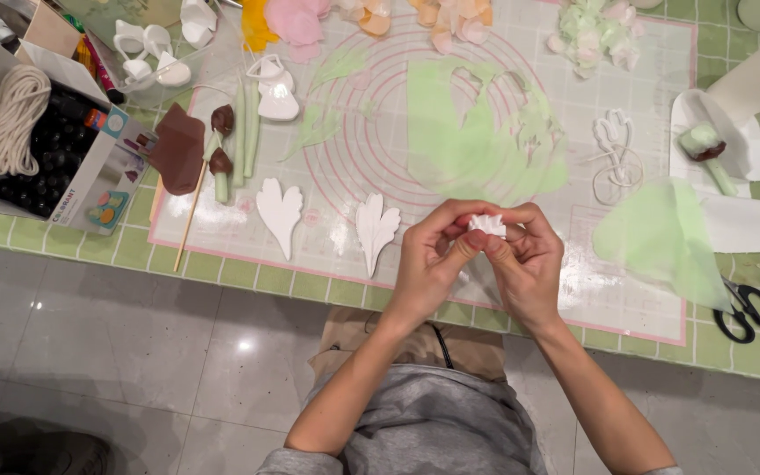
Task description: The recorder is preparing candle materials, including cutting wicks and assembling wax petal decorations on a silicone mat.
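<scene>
Both my hands meet over the near edge of a translucent mat with pink rings [345, 167]. My left hand [433, 264] and my right hand [525, 268] together pinch a small crumpled white piece of paste [487, 225] between the fingertips. Two white leaf-shaped pieces [280, 213] [376, 227] lie on the mat just left of my hands. A rolled-out pale green sheet with cut-out gaps [477, 141] lies beyond them.
Black scissors [747, 310] lie at the right edge beside a loose green sheet [661, 236]. An open box with rope and dark balls [41, 154] stands at the left. Brown-tipped green stems [220, 149], a wooden skewer [191, 207], white cutters [276, 92] and pastel petals [591, 31] lie around.
</scene>
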